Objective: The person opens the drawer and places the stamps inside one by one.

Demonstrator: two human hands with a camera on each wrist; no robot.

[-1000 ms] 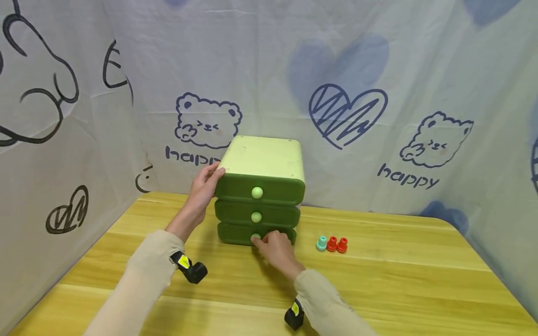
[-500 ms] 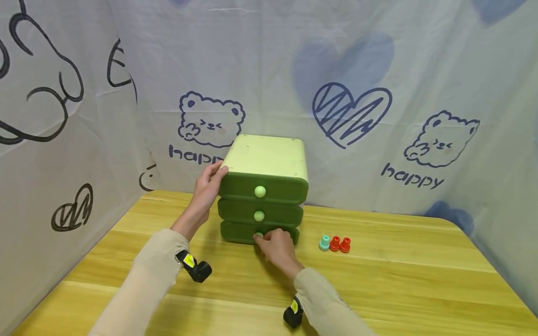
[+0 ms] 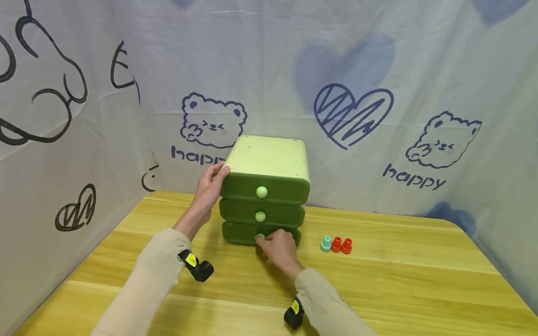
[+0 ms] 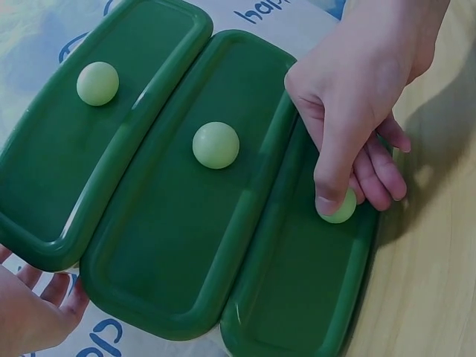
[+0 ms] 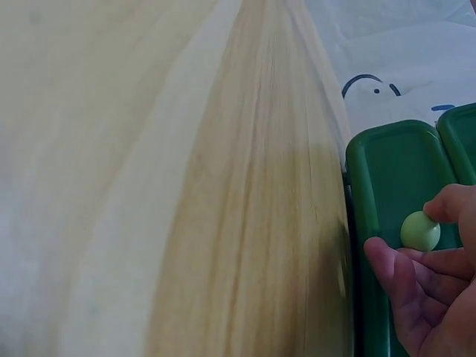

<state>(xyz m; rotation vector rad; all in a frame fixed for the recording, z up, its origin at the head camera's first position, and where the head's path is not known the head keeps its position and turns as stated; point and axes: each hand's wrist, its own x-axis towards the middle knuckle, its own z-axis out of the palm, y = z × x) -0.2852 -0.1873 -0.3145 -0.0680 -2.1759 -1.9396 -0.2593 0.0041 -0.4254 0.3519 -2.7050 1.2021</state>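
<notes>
A small cabinet with a pale green top and three dark green drawers stands on the table near the back wall. Each drawer front bears a round pale green knob. My right hand pinches the lowest drawer's knob between thumb and fingers; the right wrist view shows the same knob at its fingertips. This bottom drawer looks pushed in, level with the others. At the upper left corner of the cabinet, my left hand rests along the side, its thumb at the top front edge.
To the right of the cabinet, one teal stepped peg and two red stepped pegs stand in a row on the wooden table. A cloth backdrop with drawn bears and hearts hangs behind and at both sides.
The view has shifted slightly, so everything sits a little further right in the picture. Both hands keep their places on the cabinet, and the drawers show no visible movement.
</notes>
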